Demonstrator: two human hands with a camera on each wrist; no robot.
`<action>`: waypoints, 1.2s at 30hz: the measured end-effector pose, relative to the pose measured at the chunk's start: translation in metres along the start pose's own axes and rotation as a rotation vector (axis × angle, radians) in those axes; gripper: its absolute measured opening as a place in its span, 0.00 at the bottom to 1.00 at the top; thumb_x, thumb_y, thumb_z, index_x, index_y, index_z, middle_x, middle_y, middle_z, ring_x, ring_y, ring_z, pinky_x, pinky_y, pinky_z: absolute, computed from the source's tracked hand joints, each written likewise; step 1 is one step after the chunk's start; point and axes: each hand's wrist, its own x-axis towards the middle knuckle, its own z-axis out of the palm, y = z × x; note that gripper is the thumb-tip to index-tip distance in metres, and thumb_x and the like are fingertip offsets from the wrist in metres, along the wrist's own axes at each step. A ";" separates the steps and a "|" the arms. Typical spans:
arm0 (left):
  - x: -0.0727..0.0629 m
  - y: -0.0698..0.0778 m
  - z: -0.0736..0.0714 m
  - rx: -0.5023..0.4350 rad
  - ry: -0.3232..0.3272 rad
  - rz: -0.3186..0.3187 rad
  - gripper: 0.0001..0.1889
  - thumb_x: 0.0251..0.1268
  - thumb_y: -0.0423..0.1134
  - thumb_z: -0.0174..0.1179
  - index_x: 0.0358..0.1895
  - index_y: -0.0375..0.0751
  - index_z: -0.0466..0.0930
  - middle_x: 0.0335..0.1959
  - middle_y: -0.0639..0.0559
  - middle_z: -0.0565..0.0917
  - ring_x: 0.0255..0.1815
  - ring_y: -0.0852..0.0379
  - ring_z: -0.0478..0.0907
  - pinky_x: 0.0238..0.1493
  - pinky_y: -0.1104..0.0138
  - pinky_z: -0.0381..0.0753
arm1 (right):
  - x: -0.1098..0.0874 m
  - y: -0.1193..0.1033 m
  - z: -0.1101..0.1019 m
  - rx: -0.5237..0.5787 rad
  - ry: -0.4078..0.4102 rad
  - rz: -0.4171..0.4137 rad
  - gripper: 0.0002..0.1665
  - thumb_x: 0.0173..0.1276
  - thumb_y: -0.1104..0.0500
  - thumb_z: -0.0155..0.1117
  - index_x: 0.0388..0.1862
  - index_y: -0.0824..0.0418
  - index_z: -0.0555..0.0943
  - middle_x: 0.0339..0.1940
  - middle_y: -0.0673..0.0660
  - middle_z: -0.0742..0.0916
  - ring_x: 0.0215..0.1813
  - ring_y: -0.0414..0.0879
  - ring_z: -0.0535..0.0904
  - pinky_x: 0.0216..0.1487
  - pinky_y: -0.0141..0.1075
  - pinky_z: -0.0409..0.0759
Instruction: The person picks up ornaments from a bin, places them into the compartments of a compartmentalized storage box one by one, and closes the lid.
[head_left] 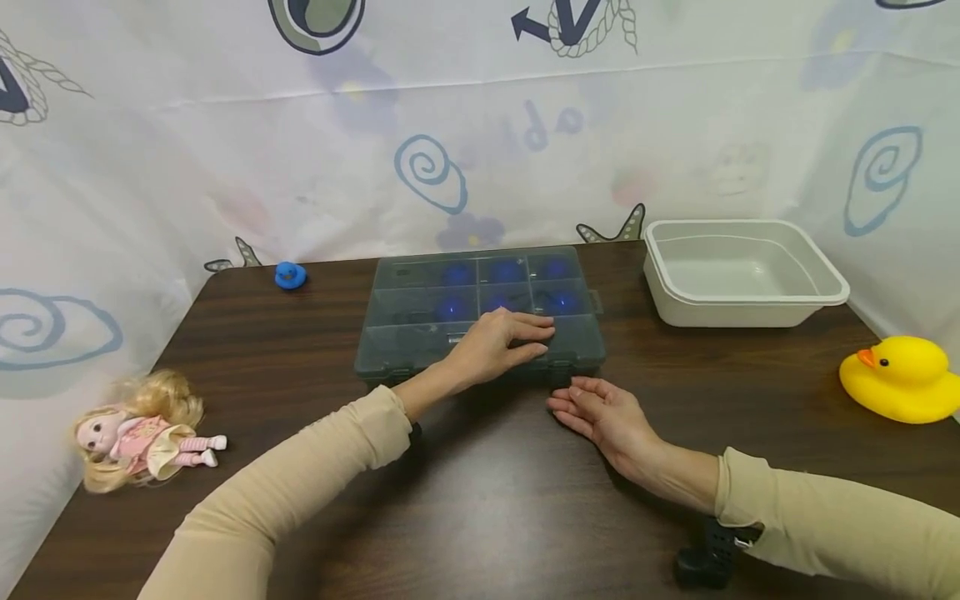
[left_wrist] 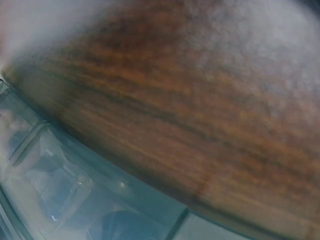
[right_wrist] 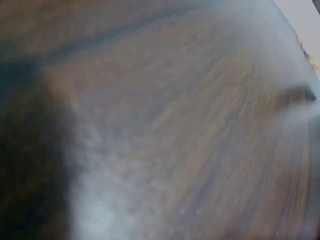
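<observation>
A flat, see-through grey-green compartment box [head_left: 401,343] lies on the table with its lid down. Blue shapes [head_left: 452,309] show through several of its compartments, too dim to make out. Over the front right part of the lid reaches my left hand [head_left: 498,343], its fingers extended and holding nothing. My right hand [head_left: 611,423] is just in front of the box's front right corner, fingers loosely bent, palm turned inward, nothing in it. In the left wrist view the box's clear edge [left_wrist: 130,182] crosses the lower left. The right wrist view is blurred and shows mostly tabletop.
An off-white plastic tub [head_left: 742,313] stands at the back right, with a big yellow rubber duck [head_left: 903,382] at the right edge. A small blue duck [head_left: 289,275] sits at the back left. A blonde doll [head_left: 146,437] lies at the left. Printed curtains [head_left: 495,125] hang behind the table.
</observation>
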 end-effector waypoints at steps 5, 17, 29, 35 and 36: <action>0.000 -0.001 0.000 -0.002 -0.003 -0.001 0.18 0.67 0.39 0.58 0.58 0.40 0.77 0.62 0.49 0.75 0.13 0.64 0.59 0.20 0.75 0.61 | 0.003 0.001 0.001 -0.015 0.001 -0.018 0.09 0.74 0.66 0.47 0.50 0.67 0.65 0.35 0.52 0.86 0.40 0.41 0.85 0.48 0.33 0.82; 0.001 -0.001 0.000 0.008 0.005 0.024 0.18 0.66 0.38 0.58 0.57 0.38 0.77 0.60 0.47 0.76 0.13 0.65 0.63 0.19 0.75 0.62 | 0.013 -0.005 0.008 -0.151 0.058 -0.016 0.21 0.74 0.47 0.49 0.39 0.66 0.73 0.25 0.51 0.86 0.31 0.42 0.86 0.38 0.35 0.84; -0.009 -0.002 -0.004 -0.045 -0.009 -0.021 0.18 0.65 0.37 0.59 0.57 0.37 0.77 0.60 0.47 0.77 0.32 0.56 0.82 0.29 0.77 0.74 | 0.010 0.001 0.011 -0.243 0.011 -0.029 0.26 0.75 0.45 0.45 0.42 0.69 0.74 0.26 0.51 0.85 0.32 0.43 0.85 0.40 0.36 0.84; -0.053 -0.017 -0.034 0.001 0.178 -0.084 0.16 0.61 0.36 0.62 0.53 0.38 0.81 0.52 0.46 0.83 0.40 0.56 0.83 0.36 0.70 0.81 | 0.010 0.008 0.019 -0.290 -0.070 -0.100 0.25 0.75 0.53 0.49 0.52 0.77 0.71 0.32 0.53 0.84 0.35 0.43 0.85 0.42 0.35 0.84; -0.062 -0.022 -0.041 0.025 0.213 -0.100 0.16 0.60 0.36 0.63 0.52 0.38 0.82 0.51 0.46 0.83 0.33 0.57 0.81 0.31 0.70 0.79 | 0.011 0.009 0.021 -0.297 -0.086 -0.104 0.24 0.75 0.55 0.50 0.53 0.78 0.70 0.34 0.54 0.84 0.36 0.43 0.85 0.43 0.35 0.84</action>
